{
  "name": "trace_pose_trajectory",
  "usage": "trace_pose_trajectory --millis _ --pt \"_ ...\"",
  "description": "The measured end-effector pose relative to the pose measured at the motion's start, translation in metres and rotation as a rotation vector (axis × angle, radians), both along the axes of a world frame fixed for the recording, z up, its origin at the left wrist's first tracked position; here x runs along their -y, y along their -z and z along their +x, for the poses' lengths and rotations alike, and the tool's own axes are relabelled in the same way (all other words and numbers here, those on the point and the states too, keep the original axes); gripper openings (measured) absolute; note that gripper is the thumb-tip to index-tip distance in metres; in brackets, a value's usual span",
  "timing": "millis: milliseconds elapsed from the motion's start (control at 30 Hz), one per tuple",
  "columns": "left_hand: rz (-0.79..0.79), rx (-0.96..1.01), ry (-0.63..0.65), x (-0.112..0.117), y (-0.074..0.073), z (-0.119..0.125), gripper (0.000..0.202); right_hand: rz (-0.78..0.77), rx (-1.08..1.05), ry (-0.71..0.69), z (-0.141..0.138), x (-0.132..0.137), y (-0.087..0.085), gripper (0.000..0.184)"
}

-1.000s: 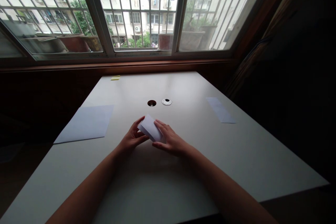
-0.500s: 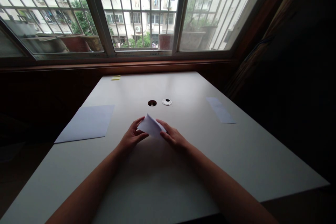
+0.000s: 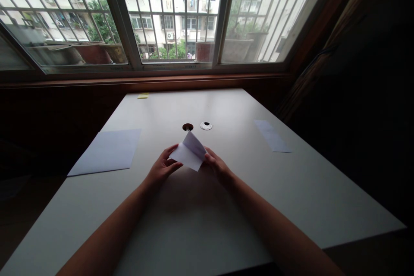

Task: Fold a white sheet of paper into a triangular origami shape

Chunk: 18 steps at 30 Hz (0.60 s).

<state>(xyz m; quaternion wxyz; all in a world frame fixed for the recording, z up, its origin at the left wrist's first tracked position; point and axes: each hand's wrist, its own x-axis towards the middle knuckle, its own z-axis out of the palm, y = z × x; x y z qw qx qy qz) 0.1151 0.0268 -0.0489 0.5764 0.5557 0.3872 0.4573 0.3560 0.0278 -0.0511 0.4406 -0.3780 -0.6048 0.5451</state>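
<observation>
A folded sheet of white paper [image 3: 188,155] is held up over the middle of the table, a crease running across it and its upper flap standing partly raised. My left hand [image 3: 162,165] grips its left corner, thumb below and fingers behind. On the other side my right hand [image 3: 217,164] pinches the right edge near the raised flap. The fingers behind the paper are partly hidden.
White paper sheets [image 3: 105,152] lie at the table's left edge, a narrow paper strip [image 3: 272,136] at the right. Beyond my hands are a round hole [image 3: 187,127] and its white cover [image 3: 206,126]. Yellow tape [image 3: 142,95] sticks to the far left of the white table [image 3: 207,228].
The paper's flap has lifted and opened away from the other layer, its tip rising toward the hole. My right hand has shifted slightly right; my left hand stays about where it was.
</observation>
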Motion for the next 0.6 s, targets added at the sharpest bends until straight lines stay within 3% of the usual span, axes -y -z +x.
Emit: trace_pose_trajectory --millis 133,300,433,600 --pt "0.002 -0.012 0.015 0.001 -0.001 -0.001 0.072 -0.124 -0.086 0.084 -0.002 -0.003 0.011 0.057" --pt "0.013 0.027 0.067 0.004 -0.005 0.002 0.064 -0.114 -0.163 0.091 -0.005 -0.002 0.002 0.043" --pt "0.141 0.015 0.075 0.005 -0.007 0.004 0.046 -0.079 -0.111 0.109 -0.004 -0.001 -0.007 0.045" --pt "0.314 -0.193 0.075 0.005 -0.010 -0.001 0.021 -0.014 -0.062 0.251 0.000 -0.007 0.001 0.040"
